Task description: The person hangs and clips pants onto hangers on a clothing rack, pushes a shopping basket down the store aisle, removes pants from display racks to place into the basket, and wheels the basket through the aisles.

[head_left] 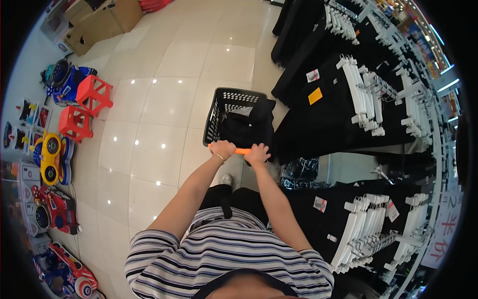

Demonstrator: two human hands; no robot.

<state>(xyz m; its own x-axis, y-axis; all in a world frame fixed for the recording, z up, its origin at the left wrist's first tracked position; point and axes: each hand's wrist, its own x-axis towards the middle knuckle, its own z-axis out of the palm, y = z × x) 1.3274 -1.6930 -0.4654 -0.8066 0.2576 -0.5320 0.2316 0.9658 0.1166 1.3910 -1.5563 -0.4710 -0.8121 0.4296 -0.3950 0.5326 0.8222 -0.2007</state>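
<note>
My left hand (222, 149) and my right hand (257, 154) are both wrapped round the orange handle (242, 151) of a black shopping basket (212, 119). The basket has perforated plastic walls and is in front of my body. Inside it lies a bundle of black clothing (242, 128), with a small pale patch near its far end. A thin gold bracelet circles my left wrist. Whether the basket rests on the floor or on wheels is hidden.
On the right, racks of black trousers (308, 122) hang from white hangers (366, 94) close to the basket. To the left stand red stools (94, 94) and several toy ride-on cars (56, 212). Cardboard boxes (112, 22) sit at the far left on the tiled floor (164, 114).
</note>
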